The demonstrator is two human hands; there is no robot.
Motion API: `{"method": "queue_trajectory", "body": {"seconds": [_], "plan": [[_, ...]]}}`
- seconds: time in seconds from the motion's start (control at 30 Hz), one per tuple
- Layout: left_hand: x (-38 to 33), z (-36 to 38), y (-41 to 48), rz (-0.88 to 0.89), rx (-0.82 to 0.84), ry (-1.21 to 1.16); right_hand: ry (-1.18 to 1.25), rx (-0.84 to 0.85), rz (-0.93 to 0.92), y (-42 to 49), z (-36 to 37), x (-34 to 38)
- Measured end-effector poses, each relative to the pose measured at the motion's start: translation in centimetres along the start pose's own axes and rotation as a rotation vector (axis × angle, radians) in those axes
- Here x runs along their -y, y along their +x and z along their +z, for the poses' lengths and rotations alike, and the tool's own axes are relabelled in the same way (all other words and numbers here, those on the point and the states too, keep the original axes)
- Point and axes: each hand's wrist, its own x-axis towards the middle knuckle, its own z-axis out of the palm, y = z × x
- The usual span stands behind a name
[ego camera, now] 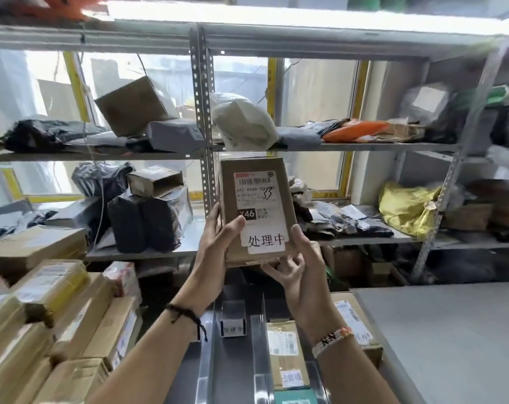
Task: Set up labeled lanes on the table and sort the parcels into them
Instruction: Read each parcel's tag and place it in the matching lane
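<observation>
Hands (218, 237) around labelled brown parcel (256, 211)

Strong daylight comes through the windows (314, 112) at the back and blows them out to near white. A glaring strip runs along the top shelf (247, 13). The black bags (142, 223) against that backlight lose detail in shadow. The raised parcel (257, 199) is evenly lit, with its large characters sharp and its small print soft. The wide lens bows the shelf rails (72, 155), and the right edge smears into blur. The lane label (233, 329) below is soft.
</observation>
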Motion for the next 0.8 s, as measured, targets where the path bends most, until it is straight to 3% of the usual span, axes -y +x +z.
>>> {"method": "queue_trajectory", "body": {"seconds": [0.5,0.8], "plan": [[1.4,-4.6,0.1,0.008,-0.010,0.044,-0.007,0.095,0.030,0.1,1.5,-2.2],[4.6,-9.0,-2.1,-0.102,-0.073,0.073,-0.414,0.080,0.110,0.9,1.6,-6.5]]}}
